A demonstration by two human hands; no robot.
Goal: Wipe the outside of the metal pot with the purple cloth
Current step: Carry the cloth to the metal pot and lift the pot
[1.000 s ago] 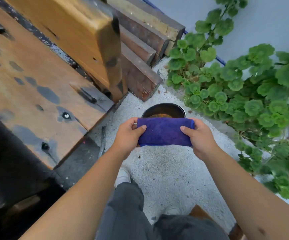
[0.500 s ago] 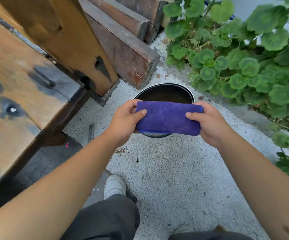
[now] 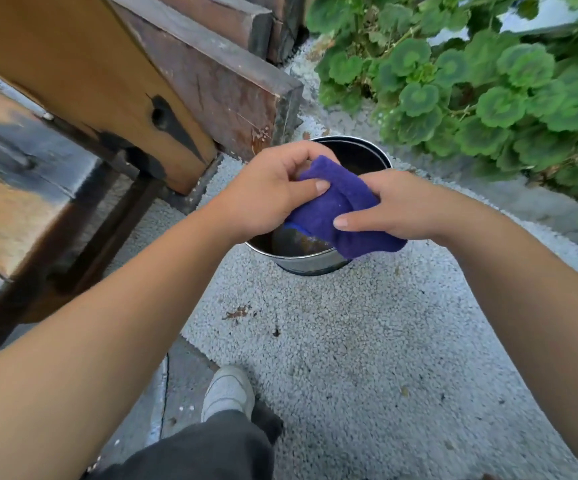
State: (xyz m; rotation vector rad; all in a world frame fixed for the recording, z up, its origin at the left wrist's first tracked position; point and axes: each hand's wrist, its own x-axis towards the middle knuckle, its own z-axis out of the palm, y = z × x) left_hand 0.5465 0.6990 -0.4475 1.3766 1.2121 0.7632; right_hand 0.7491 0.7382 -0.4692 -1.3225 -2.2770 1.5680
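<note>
One wooden bench [image 3: 55,109] and one leafy plant [image 3: 481,91] flank open gravel [image 3: 367,358] where one pot [image 3: 312,263] stands, near a beam's [image 3: 225,77] end, below one cloth [image 3: 336,209] pinched by left hand [image 3: 273,192] and right hand [image 3: 402,206].

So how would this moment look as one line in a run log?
left hand: grips purple cloth | right hand: grips it too | metal pot: on ground below | outside: not yet wiped

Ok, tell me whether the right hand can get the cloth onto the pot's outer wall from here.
Probably yes. The right hand grips the purple cloth right above the metal pot, whose near outer wall faces bare gravel. The left hand also holds the cloth.
</note>
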